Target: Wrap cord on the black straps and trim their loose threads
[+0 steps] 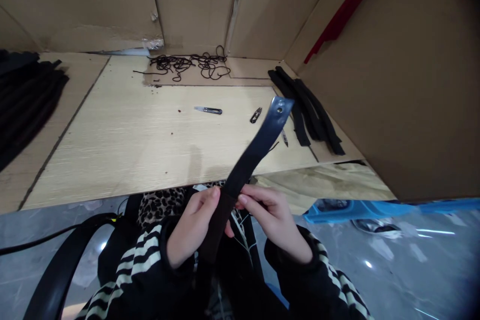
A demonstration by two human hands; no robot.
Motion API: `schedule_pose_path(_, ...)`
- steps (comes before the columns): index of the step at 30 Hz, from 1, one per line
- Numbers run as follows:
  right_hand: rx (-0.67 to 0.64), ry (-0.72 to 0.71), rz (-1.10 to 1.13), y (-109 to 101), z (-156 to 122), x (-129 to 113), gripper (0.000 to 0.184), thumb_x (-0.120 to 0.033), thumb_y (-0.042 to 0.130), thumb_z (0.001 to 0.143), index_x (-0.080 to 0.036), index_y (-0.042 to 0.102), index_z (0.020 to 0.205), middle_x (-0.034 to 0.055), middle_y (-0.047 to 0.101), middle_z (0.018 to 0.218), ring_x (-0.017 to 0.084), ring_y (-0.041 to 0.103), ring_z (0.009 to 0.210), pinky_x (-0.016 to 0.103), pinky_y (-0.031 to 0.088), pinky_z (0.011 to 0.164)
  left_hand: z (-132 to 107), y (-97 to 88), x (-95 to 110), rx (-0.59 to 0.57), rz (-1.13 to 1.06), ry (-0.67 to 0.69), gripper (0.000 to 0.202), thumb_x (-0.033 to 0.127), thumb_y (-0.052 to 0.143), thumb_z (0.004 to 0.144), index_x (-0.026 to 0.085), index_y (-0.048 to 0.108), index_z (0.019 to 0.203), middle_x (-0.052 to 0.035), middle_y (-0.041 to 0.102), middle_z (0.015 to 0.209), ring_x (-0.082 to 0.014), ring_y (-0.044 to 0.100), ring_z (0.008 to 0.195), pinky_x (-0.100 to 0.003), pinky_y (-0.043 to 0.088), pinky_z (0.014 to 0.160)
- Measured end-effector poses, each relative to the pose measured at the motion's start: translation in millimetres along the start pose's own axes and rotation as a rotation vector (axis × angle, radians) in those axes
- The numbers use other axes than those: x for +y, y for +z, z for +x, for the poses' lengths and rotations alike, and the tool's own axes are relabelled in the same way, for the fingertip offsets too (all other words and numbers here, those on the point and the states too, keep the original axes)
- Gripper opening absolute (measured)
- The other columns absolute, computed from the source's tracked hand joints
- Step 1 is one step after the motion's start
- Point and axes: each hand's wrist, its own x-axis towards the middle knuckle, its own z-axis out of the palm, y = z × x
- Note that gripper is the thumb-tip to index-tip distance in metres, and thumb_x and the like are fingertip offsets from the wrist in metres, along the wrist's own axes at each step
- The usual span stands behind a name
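A: Where's the strap?

B: Dark strap (252,147) is running from 7 to 1 o'clock through both hands, its far end hanging over the desk (123,145). That end is showing a small hole (279,110). Toward 7 o'clock it's showing a brown section (217,222).

A: Fingers?

B: Left hand (195,227) is gripping the strap's left side, thumb on top, no gap. Right hand (272,215) is pinching the opposite edge where the brown begins, thumb and index almost meeting. Can't tell if they're catching a thread too.

A: How far along?

B: Mid-piece, I'm guessing. Brown part is already sitting on or around the lower stretch, can't tell which. Upper stretch is showing no brown. Both hands are working at the join, so I'm calling that unfinished. A thread end (274,147) is poking out beside the strap; can't tell if it's attached.

A: Farther out?

B: Black-handled snips (208,110) are lying at 11, smaller snips (255,115) at 1, neither being held. Dark strips (318,115) are lying between 1 and 2, tangled cord (187,65) at 11, a bigger dark pile (26,105) at 10. Can't tell which strips are done and which are waiting.
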Motion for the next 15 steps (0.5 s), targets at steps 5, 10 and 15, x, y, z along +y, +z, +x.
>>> schedule_pose_path(5, -0.004, -0.012, -0.011, 0.5, -0.3, -3.3, 0.018, -0.024, 0.058, 0.091, -0.018, 0.073, 0.083, 0.0031, 0.070, 0.070, 0.015, 0.066, 0.064, 0.024, 0.053, 0.062, -1.2, 3.4, 2.7, 0.018, 0.010, 0.082, 0.039, 0.051, 0.057, 0.086, 0.014, 0.071, 0.084, -0.0029, 0.068, 0.061, -0.0091, 0.057, 0.045, -0.016, 0.039, 0.043)
schedule_pose_path(10, -0.002, -0.009, -0.004, -1.5, -2.6, -1.6, 0.019, -0.025, 0.058, 0.091, -0.016, 0.072, 0.098, 0.0029, 0.070, 0.069, 0.014, 0.065, 0.063, 0.023, 0.051, 0.059, 1.0, 2.2, -5.2, -0.058, -0.169, 0.067, 0.033, 0.047, 0.066, 0.082, 0.014, 0.070, 0.084, -0.0065, 0.073, 0.079, -0.0074, 0.058, 0.045, -0.015, 0.041, 0.042)
schedule_pose_path(15, -0.143, -0.046, -0.023, -4.8, 0.0, 1.5, 0.032, -0.034, 0.055, 0.092, -0.014, 0.067, 0.114, -0.0013, 0.059, 0.056, 0.012, 0.057, 0.052, 0.022, 0.044, 0.048, 4.3, 0.7, -14.3, -0.322, -0.328, -0.112, 0.062, 0.070, 0.053, 0.078, 0.010, 0.065, 0.067, -0.0051, 0.063, 0.049, -0.0104, 0.052, 0.033, -0.017, 0.037, 0.033)
